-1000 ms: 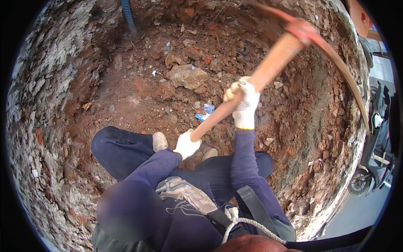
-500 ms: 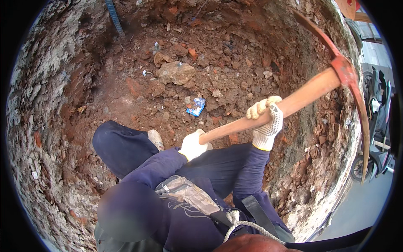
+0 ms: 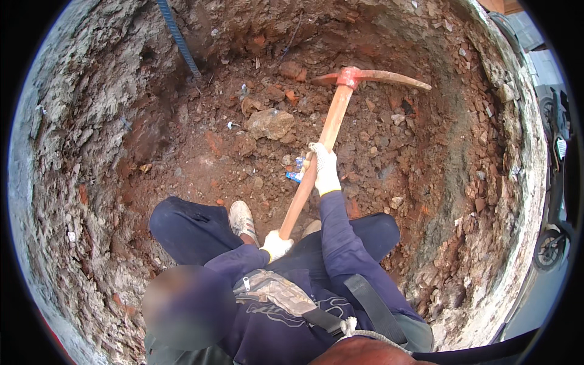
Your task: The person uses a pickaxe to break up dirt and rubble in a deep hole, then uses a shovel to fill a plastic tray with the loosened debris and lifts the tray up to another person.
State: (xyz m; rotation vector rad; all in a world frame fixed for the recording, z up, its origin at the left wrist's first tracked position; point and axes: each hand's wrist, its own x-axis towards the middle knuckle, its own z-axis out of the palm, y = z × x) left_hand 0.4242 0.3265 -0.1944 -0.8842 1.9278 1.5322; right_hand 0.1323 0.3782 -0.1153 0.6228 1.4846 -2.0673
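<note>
A pickaxe (image 3: pixel 331 121) with a wooden handle and a red, worn metal head lies across the middle of the view. My left hand (image 3: pixel 277 246), in a white knitted glove, is closed round the butt of the handle near my lap. Farther up, my right hand (image 3: pixel 323 167), gloved alike, wraps the handle at about its middle. The head is over the far part of the pit floor, one arm of it stretching right; the tip of the other arm seems low at the soil, and whether it touches I cannot tell.
Loose reddish soil and rubble cover the pit floor (image 3: pixel 201 164). A large stone (image 3: pixel 271 124) lies left of the handle, a blue wrapper (image 3: pixel 294 176) beside my right hand. A ribbed steel bar (image 3: pixel 177 38) stands at the far left. Rough earth walls surround me; a motorcycle (image 3: pixel 550 243) is outside, right.
The pickaxe has swung from raised at the right down and leftward to the far pit floor. My right hand moved left with it; my left hand came slightly nearer. Both kept their hold.
</note>
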